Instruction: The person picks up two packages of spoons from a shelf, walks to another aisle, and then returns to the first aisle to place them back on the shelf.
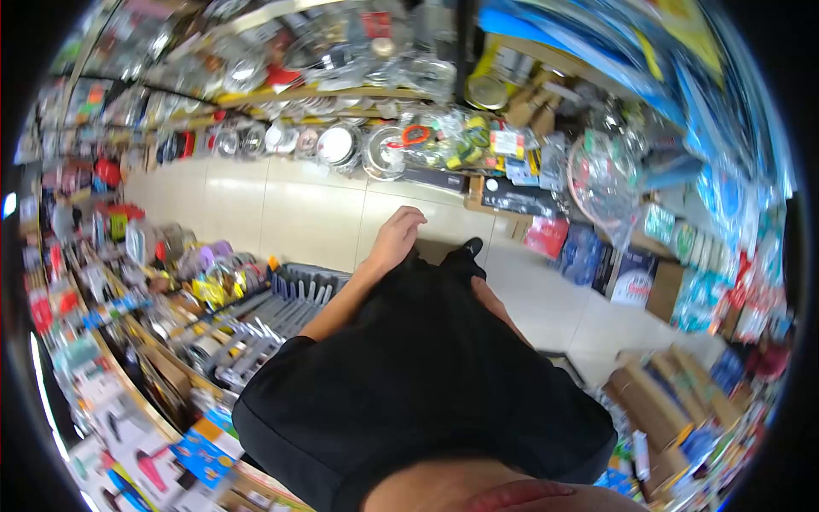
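Observation:
My left hand [398, 237] hangs in front of my black shirt [426, 367], above the tiled floor. Its fingers are stretched forward with a loose bend, and I see nothing in them. Down at my other side is my right hand [492, 303], partly covered by the shirt; its fingers are hidden. A dark shoe [472, 247] shows beyond the shirt. Closest to my left arm is a rack of grey-handled tools [294, 299], which the arm does not seem to touch.
Pale floor tiles [316, 213] form an aisle. Shelves ahead hold bagged goods and a stack of white bowls [337, 145]. A pink-rimmed round net-like item [604, 179], a blue bottle pack [582, 254] and cardboard boxes [648, 401] line the right. Crowded tool bins stand left.

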{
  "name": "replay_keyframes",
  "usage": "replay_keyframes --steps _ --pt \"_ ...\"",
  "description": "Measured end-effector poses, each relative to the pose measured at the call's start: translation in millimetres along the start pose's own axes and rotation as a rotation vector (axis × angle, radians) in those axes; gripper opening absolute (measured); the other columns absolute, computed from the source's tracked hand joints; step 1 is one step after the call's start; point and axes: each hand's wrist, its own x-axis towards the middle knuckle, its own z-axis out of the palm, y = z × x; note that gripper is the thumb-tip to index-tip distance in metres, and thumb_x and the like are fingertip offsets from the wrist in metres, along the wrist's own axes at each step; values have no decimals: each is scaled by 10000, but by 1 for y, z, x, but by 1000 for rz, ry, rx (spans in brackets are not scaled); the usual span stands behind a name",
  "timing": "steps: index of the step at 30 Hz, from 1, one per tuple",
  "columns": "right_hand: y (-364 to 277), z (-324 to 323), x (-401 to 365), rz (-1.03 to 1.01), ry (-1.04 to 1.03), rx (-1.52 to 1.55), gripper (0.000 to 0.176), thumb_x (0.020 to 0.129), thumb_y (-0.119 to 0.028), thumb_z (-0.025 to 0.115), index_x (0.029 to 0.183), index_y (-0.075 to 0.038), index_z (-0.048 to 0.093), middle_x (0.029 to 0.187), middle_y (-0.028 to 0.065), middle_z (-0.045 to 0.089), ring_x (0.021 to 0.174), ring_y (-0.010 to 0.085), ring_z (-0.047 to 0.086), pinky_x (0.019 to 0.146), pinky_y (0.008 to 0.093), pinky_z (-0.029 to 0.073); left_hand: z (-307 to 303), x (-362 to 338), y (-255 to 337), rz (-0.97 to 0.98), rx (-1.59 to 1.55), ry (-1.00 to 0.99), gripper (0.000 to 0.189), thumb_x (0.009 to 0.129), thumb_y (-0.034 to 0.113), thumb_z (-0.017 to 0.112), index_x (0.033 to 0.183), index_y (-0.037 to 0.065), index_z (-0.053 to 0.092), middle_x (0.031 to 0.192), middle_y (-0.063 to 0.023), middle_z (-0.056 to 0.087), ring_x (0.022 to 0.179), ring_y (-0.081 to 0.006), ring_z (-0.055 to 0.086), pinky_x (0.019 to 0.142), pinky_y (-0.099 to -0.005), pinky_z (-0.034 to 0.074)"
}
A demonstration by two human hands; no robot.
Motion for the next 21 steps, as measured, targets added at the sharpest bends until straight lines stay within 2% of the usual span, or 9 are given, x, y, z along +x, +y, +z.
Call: replay_keyframes --steps 3,7,8,12,14,15,16,17,21 --pt "-34 -4 40 -41 -198 -283 339 849 -175 463 1145 -15 503 1115 202 560 1021 318 536 910 344 415 -38 -34 -17 -45 -11 108 167 785 -51 499 907 24 585 952 -105 562 858 -285 574 728 -330 465" --pt "-112 7 68 -356 -255 -648 283 807 -97 480 1066 7 524 951 240 566 923 401 540 781 432 441 -101 -85 -64 -73 -19 286 173 775 -36 502 916 25 582 921 -115 568 828 -286 580 716 -336 464" --pt "-117 18 73 -628 -47 -491 233 787 -106 525 1000 -23 569 878 239 582 890 401 555 769 438 442 -120 -99 -80 -99 -17 329 174 774 -35 503 919 23 581 911 -118 569 822 -286 580 717 -338 465" --pt "-235 14 94 -338 96 -302 199 783 -147 572 904 5 617 783 178 598 776 275 615 686 363 463 -195 -158 -143 -218 -85 512 176 779 -21 510 932 23 584 893 -129 576 801 -279 579 729 -342 466" --pt "-278 7 146 -548 121 -321 209 827 -158 554 864 32 632 750 95 607 730 160 608 602 309 461 -230 -172 -165 -258 -79 593 180 794 -5 523 962 24 581 928 -129 576 813 -262 581 735 -342 466" --pt "-331 21 155 -224 122 -200 242 881 -187 528 882 38 618 784 39 593 708 113 579 568 278 483 -253 -178 -166 -266 -47 614 191 804 9 537 990 25 577 962 -129 573 829 -247 583 740 -341 466" --pt "-399 52 150 -217 69 243 263 910 -218 515 935 28 603 817 24 579 701 107 568 577 261 516 -274 -183 -158 -267 -131 629 267 809 51 568 1075 35 545 1064 -130 543 919 -245 566 774 -344 464" --pt "-438 67 172 -311 -80 225 294 910 -227 523 1044 29 579 868 55 586 718 125 578 601 278 547 -299 -181 -152 -256 -202 644 359 814 92 599 1160 46 513 1166 -130 512 1009 -242 549 808 -348 462" --pt "-590 170 198 -514 -341 362 281 908 -199 523 1047 38 582 896 80 602 735 133 598 589 285 552 -380 -178 -145 -73 -159 662 682 791 225 672 1356 82 318 1402 -120 297 1246 -276 369 927 -369 421"
